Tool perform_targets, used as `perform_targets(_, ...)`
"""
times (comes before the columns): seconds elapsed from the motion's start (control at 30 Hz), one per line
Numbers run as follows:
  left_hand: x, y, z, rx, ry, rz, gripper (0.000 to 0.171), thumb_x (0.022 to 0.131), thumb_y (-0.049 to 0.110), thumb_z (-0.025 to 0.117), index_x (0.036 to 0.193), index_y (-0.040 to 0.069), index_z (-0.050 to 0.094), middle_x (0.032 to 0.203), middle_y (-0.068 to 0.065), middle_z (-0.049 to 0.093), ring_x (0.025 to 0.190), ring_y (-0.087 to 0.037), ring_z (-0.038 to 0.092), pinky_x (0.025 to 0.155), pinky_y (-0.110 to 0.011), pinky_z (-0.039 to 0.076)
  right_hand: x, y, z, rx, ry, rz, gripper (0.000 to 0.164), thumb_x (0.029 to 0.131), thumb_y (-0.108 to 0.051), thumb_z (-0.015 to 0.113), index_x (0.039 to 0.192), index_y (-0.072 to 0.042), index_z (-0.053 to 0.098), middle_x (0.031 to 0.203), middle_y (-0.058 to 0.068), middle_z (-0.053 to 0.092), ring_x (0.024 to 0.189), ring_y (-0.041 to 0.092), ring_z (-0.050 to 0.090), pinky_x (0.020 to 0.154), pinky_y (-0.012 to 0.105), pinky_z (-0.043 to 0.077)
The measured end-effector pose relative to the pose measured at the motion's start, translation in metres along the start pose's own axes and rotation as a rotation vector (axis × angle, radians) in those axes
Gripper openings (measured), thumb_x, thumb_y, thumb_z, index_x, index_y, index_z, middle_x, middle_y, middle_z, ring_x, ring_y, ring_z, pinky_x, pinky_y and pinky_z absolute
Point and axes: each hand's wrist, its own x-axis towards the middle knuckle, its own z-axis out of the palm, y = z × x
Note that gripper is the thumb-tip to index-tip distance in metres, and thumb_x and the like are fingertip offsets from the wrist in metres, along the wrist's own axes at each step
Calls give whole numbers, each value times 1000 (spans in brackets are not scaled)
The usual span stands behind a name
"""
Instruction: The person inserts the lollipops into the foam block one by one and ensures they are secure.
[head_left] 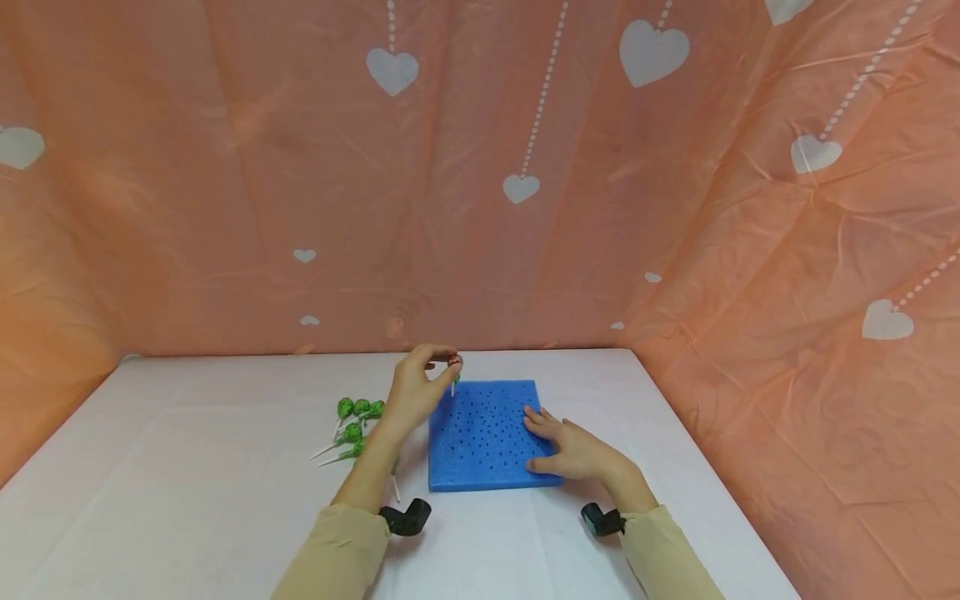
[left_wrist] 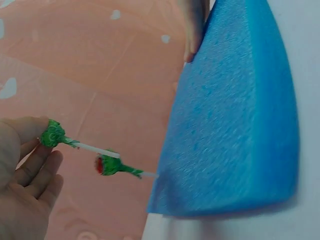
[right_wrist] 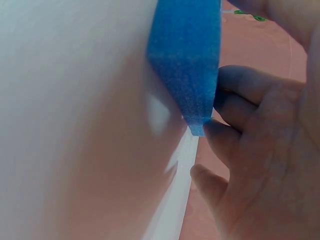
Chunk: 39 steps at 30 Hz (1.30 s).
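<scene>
My left hand (head_left: 414, 393) is over the far left corner of a blue foam block (head_left: 480, 477) dotted with small holes. Between its thumb and fingers it pinches a green-wrapped lollipop (left_wrist: 52, 134), the white stick pointing toward the foam. Close to that stick's end, another lollipop (left_wrist: 111, 165) with a red patch on its wrapper stands with its stick in the block. My right hand (head_left: 573, 450) rests on the block's right edge, fingers spread.
Several green lollipops (head_left: 351, 432) lie on the white table (head_left: 187, 483) left of the block, some partly behind the left forearm. An orange curtain (head_left: 450, 250) with white hearts hangs behind the table and along its right side. Black wrist cameras (head_left: 406, 517) are on both wrists.
</scene>
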Motion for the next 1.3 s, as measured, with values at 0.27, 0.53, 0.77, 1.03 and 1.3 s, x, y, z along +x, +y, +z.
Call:
perform_targets(0.27,6,-8,17,-35,37,34,21,95,6,75,115,-2,72,111,-15,71,110,-33,67,106,-52,50,1,2,1,4,2,-24,78,94,-35,75,156,-2,43,170,9,28,158,37,18,125,62,15)
perform_targets(0.53,8,-18,21,-75,37,-48,21,96,5,74,117,1,73,115,-13,69,117,-30,64,93,-45,59,5,-3,4,5,-12,-24,77,94,-36,75,157,-5,43,170,5,28,158,33,17,125,60,15)
perform_targets(0.77,11,-21,27,-62,35,-29,23,94,2,75,116,-2,72,114,-15,68,113,-32,66,85,-36,59,3,-2,-1,-9,-5,-12,77,94,-35,74,157,-5,42,170,5,28,158,34,18,125,61,16)
perform_targets(1.03,10,-28,34,-62,29,-51,21,93,0,75,114,-2,72,113,-14,69,108,-28,68,77,-23,55,1,-1,-1,-1,-9,9,77,95,-37,74,158,-7,42,170,5,27,158,34,17,125,61,16)
perform_targets(1.3,9,-32,37,-60,21,-61,23,94,0,74,116,-4,71,113,-14,69,107,-27,68,80,-29,57,1,3,0,-1,-6,-1,77,94,-36,74,157,-4,42,170,6,28,158,34,17,125,60,15)
